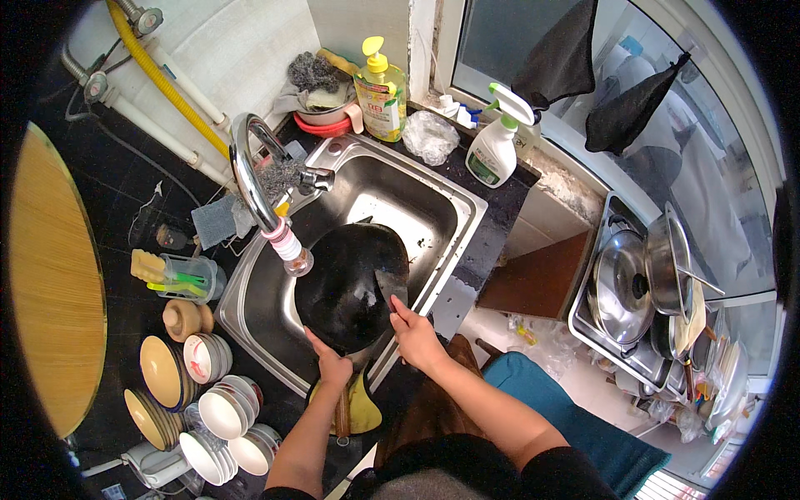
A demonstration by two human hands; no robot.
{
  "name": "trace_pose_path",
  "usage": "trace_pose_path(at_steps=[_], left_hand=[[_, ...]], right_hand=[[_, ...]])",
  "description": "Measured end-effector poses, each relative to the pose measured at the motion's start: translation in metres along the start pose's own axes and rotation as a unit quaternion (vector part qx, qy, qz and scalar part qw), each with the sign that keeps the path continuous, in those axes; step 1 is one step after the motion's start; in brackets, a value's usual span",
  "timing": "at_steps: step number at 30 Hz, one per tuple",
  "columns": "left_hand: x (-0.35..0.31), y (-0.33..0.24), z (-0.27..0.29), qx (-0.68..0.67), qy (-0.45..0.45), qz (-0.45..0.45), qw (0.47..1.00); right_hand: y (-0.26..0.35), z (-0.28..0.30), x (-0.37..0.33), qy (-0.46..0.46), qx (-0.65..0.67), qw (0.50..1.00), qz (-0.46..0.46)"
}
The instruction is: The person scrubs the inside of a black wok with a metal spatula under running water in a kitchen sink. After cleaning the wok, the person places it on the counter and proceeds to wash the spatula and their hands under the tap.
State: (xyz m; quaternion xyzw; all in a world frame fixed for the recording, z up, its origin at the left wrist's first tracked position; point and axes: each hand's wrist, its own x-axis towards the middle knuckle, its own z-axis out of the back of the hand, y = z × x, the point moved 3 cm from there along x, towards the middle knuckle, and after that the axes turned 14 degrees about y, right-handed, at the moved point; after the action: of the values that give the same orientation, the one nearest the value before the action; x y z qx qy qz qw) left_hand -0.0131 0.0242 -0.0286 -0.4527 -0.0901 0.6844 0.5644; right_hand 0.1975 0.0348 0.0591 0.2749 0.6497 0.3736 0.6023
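Observation:
A round black wok (pixel 346 279) rests tilted in the stainless steel sink (pixel 454 218), with wet-looking shine on its dark surface. At its near left edge my left hand (pixel 332 364) grips the rim, thumb side up. A wooden handle (pixel 342 414) shows below that hand, over a yellow and dark pad (pixel 364 403). My right hand (pixel 417 337) is closed at the wok's right edge; its lower fingers are hidden. By its fingertips is a dark grey patch (pixel 390 287), which may be a flat piece or part of the wok. The chrome faucet (pixel 252 179) arches above the wok's left side.
Left of the sink stand stacked bowls (pixel 223 412), plates and a clear cup (pixel 187 277) with brushes. Behind it are a yellow soap bottle (pixel 382 93), a plastic bag (pixel 431 137) and a spray bottle (pixel 493 152). Pots (pixel 623 279) fill a rack at right.

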Motion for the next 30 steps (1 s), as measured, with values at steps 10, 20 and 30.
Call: trace_pose_path(at_steps=[10,20,30], left_hand=[[-0.007,-0.020,0.008,-0.040,0.045,0.083,0.995],[-0.002,-0.015,0.006,0.013,0.000,0.018,1.000],[-0.006,-0.015,0.004,0.003,0.037,0.053,0.998]], right_hand=[[0.018,0.009,-0.004,0.024,0.038,0.998,-0.034],[0.025,0.024,0.026,0.033,0.087,0.995,-0.039],[0.027,0.036,0.048,0.002,0.072,0.996,-0.053]])
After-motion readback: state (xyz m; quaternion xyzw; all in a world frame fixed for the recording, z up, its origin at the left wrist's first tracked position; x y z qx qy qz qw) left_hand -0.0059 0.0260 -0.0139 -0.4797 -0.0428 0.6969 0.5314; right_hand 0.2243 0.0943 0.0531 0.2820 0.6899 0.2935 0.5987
